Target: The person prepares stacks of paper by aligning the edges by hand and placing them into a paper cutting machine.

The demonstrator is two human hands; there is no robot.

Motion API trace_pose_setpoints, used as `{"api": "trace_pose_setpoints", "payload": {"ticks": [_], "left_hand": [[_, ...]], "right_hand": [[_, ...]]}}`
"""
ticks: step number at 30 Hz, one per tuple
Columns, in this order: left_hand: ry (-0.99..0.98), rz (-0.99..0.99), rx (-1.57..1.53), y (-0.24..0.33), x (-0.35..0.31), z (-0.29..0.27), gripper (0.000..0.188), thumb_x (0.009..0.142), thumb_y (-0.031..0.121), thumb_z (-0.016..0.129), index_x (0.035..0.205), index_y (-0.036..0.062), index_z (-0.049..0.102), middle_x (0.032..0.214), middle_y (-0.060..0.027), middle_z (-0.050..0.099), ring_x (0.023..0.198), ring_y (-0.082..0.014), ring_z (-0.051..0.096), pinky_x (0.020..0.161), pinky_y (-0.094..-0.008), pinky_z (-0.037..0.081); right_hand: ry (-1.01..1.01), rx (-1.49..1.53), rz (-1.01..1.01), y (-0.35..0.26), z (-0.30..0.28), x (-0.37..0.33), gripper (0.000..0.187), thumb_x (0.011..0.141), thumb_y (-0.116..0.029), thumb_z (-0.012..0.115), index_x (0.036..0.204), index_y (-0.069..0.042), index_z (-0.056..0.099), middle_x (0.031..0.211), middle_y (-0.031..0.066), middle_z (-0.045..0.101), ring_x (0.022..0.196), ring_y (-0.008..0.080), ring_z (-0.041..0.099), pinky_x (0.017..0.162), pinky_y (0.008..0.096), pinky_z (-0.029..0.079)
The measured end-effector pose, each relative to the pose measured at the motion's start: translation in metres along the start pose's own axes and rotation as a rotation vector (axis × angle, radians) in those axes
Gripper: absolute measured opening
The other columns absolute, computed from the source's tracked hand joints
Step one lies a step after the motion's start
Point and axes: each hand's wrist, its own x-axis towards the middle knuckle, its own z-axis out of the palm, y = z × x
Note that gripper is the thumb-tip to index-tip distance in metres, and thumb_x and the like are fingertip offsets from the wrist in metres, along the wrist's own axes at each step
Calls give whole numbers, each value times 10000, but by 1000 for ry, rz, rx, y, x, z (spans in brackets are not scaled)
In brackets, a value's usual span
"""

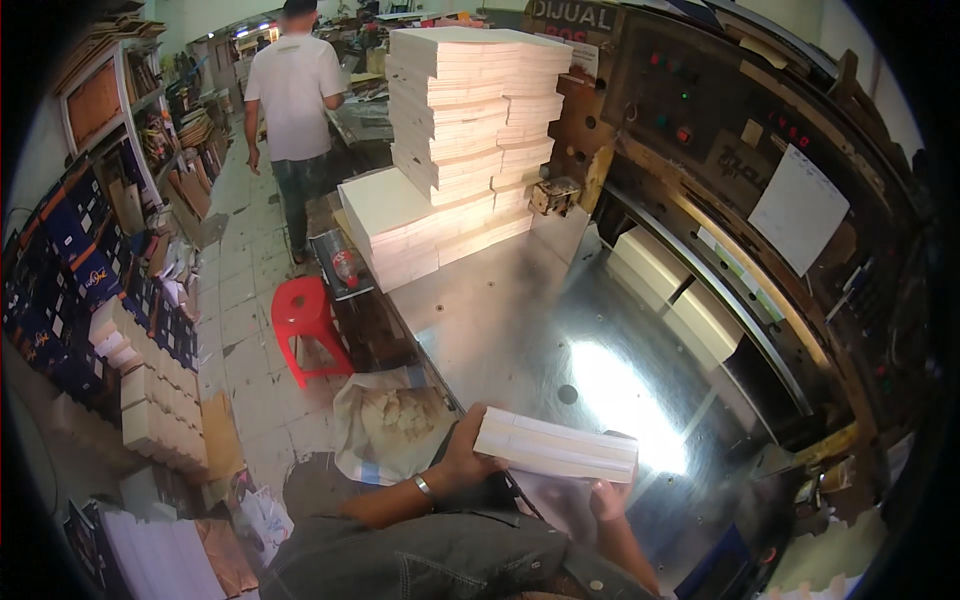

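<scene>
A thick white block of cut paper (556,447), made of several layers, is held between my two hands near the front of a metal machine table (480,320). My left hand (468,446) is closed round its left end, with a silvery band on the wrist. My right hand (610,498) grips the right end from below, and part of its fingers is hidden behind the block. Farther off on the table rise tall stepped stacks of paper blocks (470,125). Under the machine's long metal bar lie more pale paper blocks (652,262).
At right stands the machine's dark panel (700,110) with lights and a taped white sheet (800,210). A red stool (308,325) and an open sack of scraps (393,420) are left of the table. A person (295,100) is in the aisle. Paper blocks (160,415) line the left.
</scene>
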Motion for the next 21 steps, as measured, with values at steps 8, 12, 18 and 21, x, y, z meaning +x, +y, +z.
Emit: {"api": "trace_pose_setpoints", "payload": {"ticks": [8,12,18,21], "left_hand": [[-95,-52,-68,-18,-3,-8,855,803,526,865,1344,-15,482,1126,-108,669,1068,-205,662,924,-363,525],[-42,-8,-74,-25,-14,-5,812,824,383,880,1382,-25,454,1203,-120,648,1133,-214,637,946,-370,515],[-217,-77,-36,-22,-6,-19,784,832,307,870,1431,-9,474,1267,-144,626,1125,-289,639,965,-392,502],[-405,75,278,-6,12,-27,605,803,269,871,1304,43,619,1254,-150,656,1101,-343,647,969,-432,502]], "right_hand": [[74,40,91,0,4,-11,898,721,-443,879,1368,25,470,1206,97,581,1125,207,576,980,366,471],[48,48,122,9,-3,-16,882,722,-442,884,1356,15,476,1205,103,590,1139,211,585,983,370,481],[-83,101,275,14,-10,-17,728,720,-282,921,1295,-14,565,1195,109,638,1095,246,642,969,402,504],[-358,-446,100,16,-30,-2,580,699,-218,920,1196,-59,665,1172,116,676,1080,306,661,951,442,513]]}}
